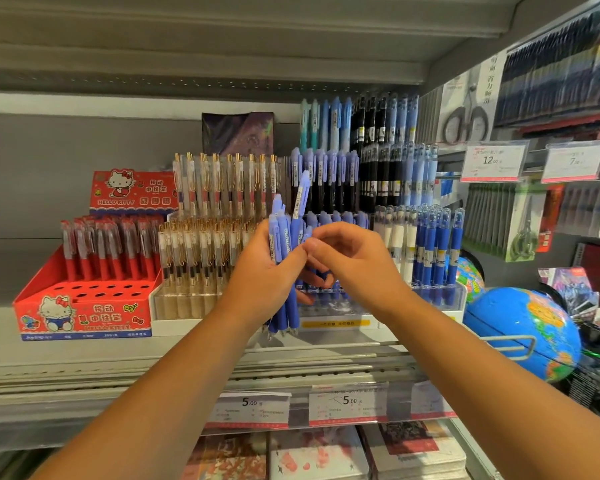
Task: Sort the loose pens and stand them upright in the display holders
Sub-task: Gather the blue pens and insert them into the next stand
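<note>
My left hand (269, 271) grips a bundle of several blue pens (282, 233), held upright in front of the shelf, tips pointing down. One pen of the bundle (300, 195) sticks up higher than the others. My right hand (352, 261) meets the bundle from the right, its thumb and fingers pinching at a pen in it. Behind the hands stands a clear tiered display holder (329, 299) with matching blue pens in rows; its lowest row is mostly hidden by my hands.
A red Hello Kitty pen box (84, 306) with empty holes stands at left. Next to it are gold-clip pens (201, 244), and blue-and-white capped pens (426, 244) stand at right. A globe (520, 330) sits far right. Price tags line the shelf edge (250, 407).
</note>
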